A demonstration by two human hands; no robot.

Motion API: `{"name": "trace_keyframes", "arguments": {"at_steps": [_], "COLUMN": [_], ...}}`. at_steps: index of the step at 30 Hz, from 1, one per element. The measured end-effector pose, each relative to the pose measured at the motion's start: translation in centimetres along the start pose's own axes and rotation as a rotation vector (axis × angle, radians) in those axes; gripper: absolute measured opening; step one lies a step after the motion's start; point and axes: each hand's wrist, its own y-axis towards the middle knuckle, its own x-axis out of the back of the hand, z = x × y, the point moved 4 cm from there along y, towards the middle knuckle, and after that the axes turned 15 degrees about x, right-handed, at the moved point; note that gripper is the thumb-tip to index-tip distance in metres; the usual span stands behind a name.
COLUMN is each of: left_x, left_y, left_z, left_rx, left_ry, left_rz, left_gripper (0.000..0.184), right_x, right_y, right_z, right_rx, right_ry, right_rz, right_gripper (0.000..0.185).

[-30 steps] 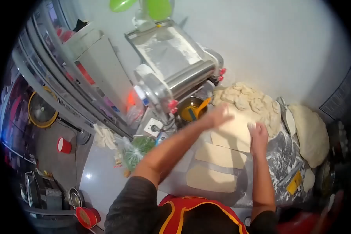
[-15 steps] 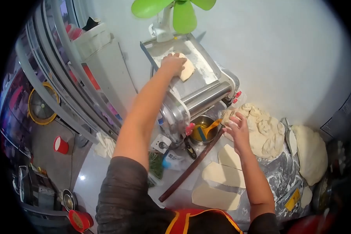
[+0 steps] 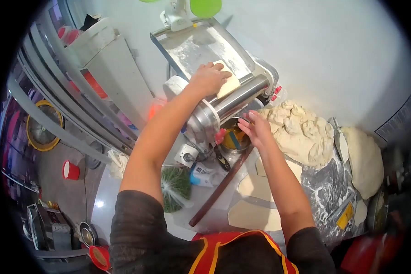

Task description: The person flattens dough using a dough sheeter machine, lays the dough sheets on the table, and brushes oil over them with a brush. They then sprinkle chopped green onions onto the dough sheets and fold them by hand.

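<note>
My left hand (image 3: 209, 80) lies with spread fingers on a pale dough piece (image 3: 228, 84), on the floured metal tray (image 3: 182, 50) of the dough roller machine, close to its steel roller (image 3: 242, 97). Below the roller's outlet side, my right hand (image 3: 257, 129) is held up with its fingers apart and nothing in it. Behind that hand is a metal bowl (image 3: 245, 147) with yellow liquid and an orange-and-blue brush. Flat dough sheets (image 3: 255, 216) lie on the table beneath my right forearm. A lumpy dough mass (image 3: 301, 132) sits to the right.
A brown rolling stick (image 3: 220, 193) lies diagonally beside a bag of greens (image 3: 175, 188). At the right are a large smooth dough mound (image 3: 362, 160) and a scraper with a yellow label (image 3: 345, 216). A green-bladed fan (image 3: 205, 6) stands behind the tray.
Over the last half second, my left hand and the dough piece have moved down the tray to the roller. My right hand has shifted left, nearer the machine's outlet. The view has also shifted.
</note>
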Motion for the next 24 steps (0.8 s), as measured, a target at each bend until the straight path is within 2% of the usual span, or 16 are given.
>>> {"name": "trace_keyframes", "arguments": {"at_steps": [4, 12, 18, 22, 24], "left_x": [0.0, -0.1, -0.1, 0.4, 0.1], "left_y": [-0.2, -0.1, -0.3, -0.6, -0.5], "left_z": [-0.1, -0.2, -0.3, -0.6, -0.5], "left_rx": [-0.026, -0.038, -0.066, -0.078, -0.107], "left_ry": [-0.001, 0.009, 0.003, -0.068, -0.061], "left_rz": [-0.053, -0.022, -0.026, -0.023, -0.120], "left_gripper": [0.032, 0.031, 0.031, 0.031, 0.028], "right_x": [-0.5, -3.1, -2.8, -2.1, -1.6], "right_y": [2.7, 4.7, 5.4, 5.3, 5.4], "right_z": [-3.6, -4.0, -4.5, -4.8, -5.4], "right_rx": [-0.159, -0.187, -0.219, -0.188, -0.167], "right_ry": [0.333, 0.585, 0.618, 0.626, 0.644], "right_rz": [-0.096, -0.066, -0.155, -0.140, -0.162], "right_gripper": [0.039, 0.056, 0.051, 0.039, 0.032]}}
